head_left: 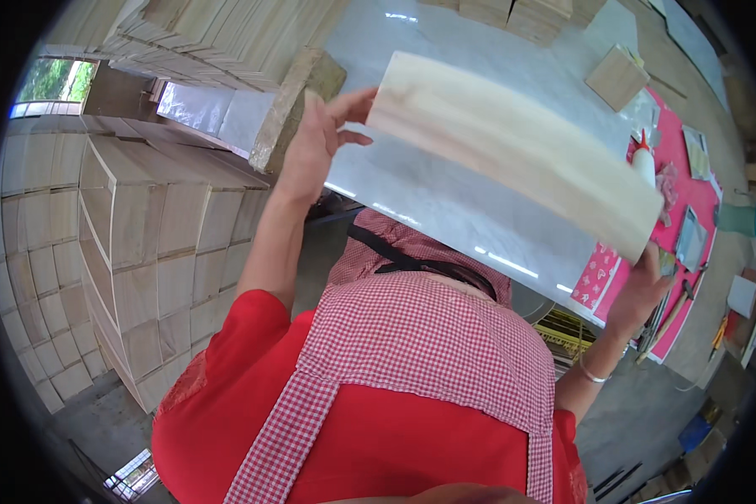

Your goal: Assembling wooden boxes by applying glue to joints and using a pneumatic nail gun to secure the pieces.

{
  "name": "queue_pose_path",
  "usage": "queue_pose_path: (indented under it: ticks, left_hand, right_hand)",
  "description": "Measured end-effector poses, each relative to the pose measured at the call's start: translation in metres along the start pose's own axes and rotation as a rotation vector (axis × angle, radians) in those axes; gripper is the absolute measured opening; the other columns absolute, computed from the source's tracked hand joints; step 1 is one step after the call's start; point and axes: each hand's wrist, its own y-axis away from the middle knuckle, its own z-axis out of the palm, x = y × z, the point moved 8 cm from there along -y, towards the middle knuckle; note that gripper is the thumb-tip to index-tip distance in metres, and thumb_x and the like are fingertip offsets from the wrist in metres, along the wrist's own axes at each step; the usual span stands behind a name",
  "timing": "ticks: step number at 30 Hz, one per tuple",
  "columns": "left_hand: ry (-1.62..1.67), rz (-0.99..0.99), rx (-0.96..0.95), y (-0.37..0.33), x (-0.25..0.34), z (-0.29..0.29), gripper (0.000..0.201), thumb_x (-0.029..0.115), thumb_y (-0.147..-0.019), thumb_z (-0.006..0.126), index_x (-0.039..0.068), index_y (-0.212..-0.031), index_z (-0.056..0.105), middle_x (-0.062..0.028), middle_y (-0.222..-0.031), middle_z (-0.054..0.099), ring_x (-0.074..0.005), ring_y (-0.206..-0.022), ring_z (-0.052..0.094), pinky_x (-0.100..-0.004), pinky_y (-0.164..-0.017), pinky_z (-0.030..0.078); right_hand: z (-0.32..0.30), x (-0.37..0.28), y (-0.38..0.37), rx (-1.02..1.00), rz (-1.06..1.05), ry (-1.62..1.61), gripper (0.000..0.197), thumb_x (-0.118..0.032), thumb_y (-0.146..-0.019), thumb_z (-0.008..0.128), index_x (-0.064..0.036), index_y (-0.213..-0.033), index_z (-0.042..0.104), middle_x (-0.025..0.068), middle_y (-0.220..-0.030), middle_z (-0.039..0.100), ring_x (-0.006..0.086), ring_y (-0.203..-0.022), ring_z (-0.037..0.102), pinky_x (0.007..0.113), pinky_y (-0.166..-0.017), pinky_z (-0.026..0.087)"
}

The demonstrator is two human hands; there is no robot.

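Observation:
A long pale wooden board (512,147), slightly blurred, is held up over the grey glossy tabletop (445,189), slanting down toward the right. My left hand (319,139) grips its left end, the fingertips at the edge and some fingers hidden behind it. At the lower right corner, my right hand (643,290) has its fingers closed on the board; part of them is hard to make out.
Wooden boxes (181,223) are stacked on the left, beneath piled boards (218,38). A small wooden block (617,77) sits on the table's far right. On the pink sheet (680,155) are a white glue bottle (643,160) with a red tip and several hand tools.

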Motion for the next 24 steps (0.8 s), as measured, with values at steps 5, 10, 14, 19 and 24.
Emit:
queue_pose_path:
  ticks: [5, 10, 14, 19, 24]
  left_hand:
    - [-0.24, -0.101, 0.011, -0.05, 0.004, 0.008, 0.085, 0.068, -0.099, 0.025, -0.003, -0.127, 0.062, -0.0068, -0.1, 0.064, -0.0147, -0.09, 0.057, -0.0308, -0.081, 0.048]
    - [-0.241, -0.214, 0.024, -0.068, -0.019, 0.006, 0.085, 0.07, -0.098, 0.03, -0.004, -0.121, 0.065, -0.0035, -0.091, 0.063, -0.013, -0.081, 0.057, -0.0299, -0.076, 0.05]
    - [-0.232, -0.139, 0.192, -0.064, -0.031, -0.003, 0.066, 0.058, -0.098, 0.046, -0.002, -0.114, 0.067, -0.0045, -0.089, 0.064, -0.0161, -0.079, 0.06, -0.0309, -0.074, 0.05]
    - [-0.771, 0.519, 0.399, -0.021, 0.022, 0.025, 0.027, 0.028, -0.091, 0.067, 0.005, -0.105, 0.069, -0.0111, -0.099, 0.066, -0.0208, -0.083, 0.062, -0.0286, -0.078, 0.05]
    - [-0.97, 0.846, 0.088, 0.014, 0.02, 0.132, 0.027, 0.015, -0.083, 0.07, 0.01, -0.109, 0.065, -0.0077, -0.1, 0.065, -0.0217, -0.095, 0.061, -0.0411, -0.093, 0.046]
  right_hand:
    - [-0.014, 0.052, -0.061, 0.049, 0.394, 0.112, 0.079, -0.065, -0.101, 0.026, 0.0031, -0.102, 0.066, 0.0019, -0.074, 0.06, 0.0123, -0.066, 0.056, 0.025, -0.066, 0.045]
    - [0.0, 0.054, -0.09, -0.043, 0.46, 0.244, 0.081, -0.068, -0.099, 0.027, -0.0004, -0.096, 0.07, 0.0011, -0.081, 0.066, 0.0094, -0.071, 0.057, 0.025, -0.066, 0.043]
    - [-0.004, 0.067, -0.105, -0.098, 0.57, 0.359, 0.071, -0.06, -0.102, 0.034, 0.0002, -0.093, 0.07, 0.0036, -0.082, 0.066, 0.0128, -0.075, 0.06, 0.028, -0.068, 0.046]
    - [-0.065, 0.053, -0.137, 0.279, -0.245, 1.249, 0.055, -0.051, -0.091, 0.061, 0.0019, -0.106, 0.068, 0.016, -0.093, 0.069, 0.0294, -0.083, 0.065, 0.038, -0.079, 0.052]
    - [-0.053, 0.076, -0.143, 0.307, 0.129, 1.422, 0.059, -0.045, -0.08, 0.077, 0.0041, -0.111, 0.065, 0.018, -0.109, 0.069, 0.0282, -0.097, 0.067, 0.041, -0.087, 0.051]
